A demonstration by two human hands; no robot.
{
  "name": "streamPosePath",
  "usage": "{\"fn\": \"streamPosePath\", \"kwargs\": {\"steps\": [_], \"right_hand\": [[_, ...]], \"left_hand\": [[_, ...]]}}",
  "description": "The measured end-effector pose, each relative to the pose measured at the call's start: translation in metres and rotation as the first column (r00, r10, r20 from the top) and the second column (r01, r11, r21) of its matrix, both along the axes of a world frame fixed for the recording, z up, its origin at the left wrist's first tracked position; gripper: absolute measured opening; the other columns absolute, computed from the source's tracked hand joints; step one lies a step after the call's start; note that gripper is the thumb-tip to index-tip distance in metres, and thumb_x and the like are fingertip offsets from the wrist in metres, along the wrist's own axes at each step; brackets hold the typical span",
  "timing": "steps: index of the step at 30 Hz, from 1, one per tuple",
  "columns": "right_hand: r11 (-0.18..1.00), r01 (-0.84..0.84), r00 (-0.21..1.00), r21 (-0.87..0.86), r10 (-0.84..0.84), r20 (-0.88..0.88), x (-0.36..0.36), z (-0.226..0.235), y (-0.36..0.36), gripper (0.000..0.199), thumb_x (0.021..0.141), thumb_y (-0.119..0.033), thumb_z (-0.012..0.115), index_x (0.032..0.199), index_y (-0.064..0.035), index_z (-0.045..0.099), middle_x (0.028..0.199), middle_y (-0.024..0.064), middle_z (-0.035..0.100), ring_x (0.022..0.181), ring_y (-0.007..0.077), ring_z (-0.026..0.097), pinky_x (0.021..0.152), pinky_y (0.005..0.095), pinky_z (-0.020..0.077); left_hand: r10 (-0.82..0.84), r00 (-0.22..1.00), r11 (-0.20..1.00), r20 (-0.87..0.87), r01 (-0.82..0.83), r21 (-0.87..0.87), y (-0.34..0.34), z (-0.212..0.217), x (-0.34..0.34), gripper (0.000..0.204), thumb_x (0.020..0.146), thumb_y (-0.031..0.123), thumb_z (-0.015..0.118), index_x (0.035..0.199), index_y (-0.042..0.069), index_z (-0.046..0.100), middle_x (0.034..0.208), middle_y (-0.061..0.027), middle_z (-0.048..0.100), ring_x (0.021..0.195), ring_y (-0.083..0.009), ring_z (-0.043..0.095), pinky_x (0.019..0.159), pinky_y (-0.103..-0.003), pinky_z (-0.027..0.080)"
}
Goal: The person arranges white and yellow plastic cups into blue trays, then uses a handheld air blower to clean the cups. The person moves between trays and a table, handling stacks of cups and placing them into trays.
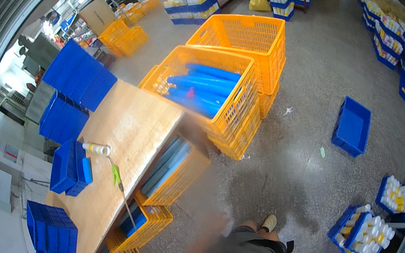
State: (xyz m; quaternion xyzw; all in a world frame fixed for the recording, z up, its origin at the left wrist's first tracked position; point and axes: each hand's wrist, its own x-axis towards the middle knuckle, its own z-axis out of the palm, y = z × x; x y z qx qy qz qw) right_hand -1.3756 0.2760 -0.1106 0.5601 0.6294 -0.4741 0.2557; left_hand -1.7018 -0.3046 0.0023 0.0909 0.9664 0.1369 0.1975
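My left hand (209,230), smeared by motion, hangs low in front of my body, apart from the table; its fingers cannot be made out. My right hand is not in view. Nearest the left hand are orange crates (150,224) under the wooden table (124,118), holding blue-grey stacked items. A green-handled air gun (116,175) lies on the tabletop, its hose (128,207) running over the edge. Beside it are a white and yellow bottle (96,149) lying on its side, a small blue roll (87,170) and a blue bin (65,167).
Orange crates (235,113) stand stacked at the table's far right end, the front one holding long blue rolls (201,87). Blue bins (79,74) are piled along the table's left side. A blue bin (352,125) sits on the floor; bins of bottles (368,238) stand lower right.
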Motion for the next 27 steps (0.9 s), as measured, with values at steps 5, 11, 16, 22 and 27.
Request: {"fn": "streamPosePath", "kwargs": {"steps": [5,11,16,22,27], "right_hand": [[0.943,0.205,0.930,-0.260,-0.271,-0.250,-0.081,0.039,0.030,0.074,0.089,-0.041,0.066,0.143,-0.0030,0.033,0.133,0.0186,0.057,0.132,0.0366,0.044,0.112,0.0510,0.0289],[0.951,0.012,0.778,-0.308,-0.203,-0.595,-0.218,0.029,0.034,0.040,0.091,-0.027,0.068,0.119,-0.0021,0.057,0.094,0.0094,0.069,0.077,0.0175,0.065,0.067,0.0331,0.0534],[0.942,0.122,0.922,-0.314,-0.224,-0.315,-0.270,0.039,0.069,0.043,0.102,-0.036,0.041,0.120,-0.0019,0.061,0.103,0.0096,0.067,0.097,0.0186,0.062,0.090,0.0353,0.0476],[0.806,0.247,0.944,0.538,-0.074,-0.322,-0.264,0.107,0.129,0.023,0.096,-0.024,0.058,0.098,-0.0014,0.061,0.081,0.0139,0.066,0.075,0.0219,0.065,0.069,0.0361,0.0511],[0.631,0.760,0.639,0.157,-0.680,-0.360,-0.192,0.100,0.128,0.022,0.093,-0.016,0.058,0.110,-0.0037,0.065,0.094,0.0089,0.070,0.083,0.0178,0.068,0.070,0.0318,0.0532]], "left_hand": [[-0.041,0.945,0.977,0.323,-0.030,0.212,0.109,-0.030,-0.092,0.054,0.088,0.042,0.065,0.128,0.005,0.061,0.121,-0.0207,0.065,0.115,-0.0362,0.060,0.100,-0.047,0.045],[-0.074,0.966,0.958,0.248,-0.001,0.288,0.227,-0.029,-0.248,0.047,0.086,0.033,0.069,0.120,0.001,0.063,0.114,-0.0241,0.066,0.106,-0.0400,0.063,0.092,-0.050,0.049],[-0.115,0.982,0.978,-0.151,0.138,0.155,0.371,0.014,-0.352,0.032,0.091,0.027,0.059,0.111,0.002,0.064,0.108,-0.0244,0.064,0.098,-0.0404,0.061,0.086,-0.050,0.048],[-0.561,0.819,0.799,0.119,0.499,0.336,0.560,0.037,-0.464,0.040,0.091,0.025,0.064,0.124,0.001,0.062,0.111,-0.0194,0.070,0.100,-0.0287,0.068,0.085,-0.039,0.053],[-0.759,0.612,0.647,0.220,0.677,0.350,0.694,0.032,-0.438,0.043,0.091,0.021,0.064,0.125,-0.005,0.060,0.119,-0.0244,0.066,0.112,-0.0347,0.064,0.095,-0.042,0.050]]}}
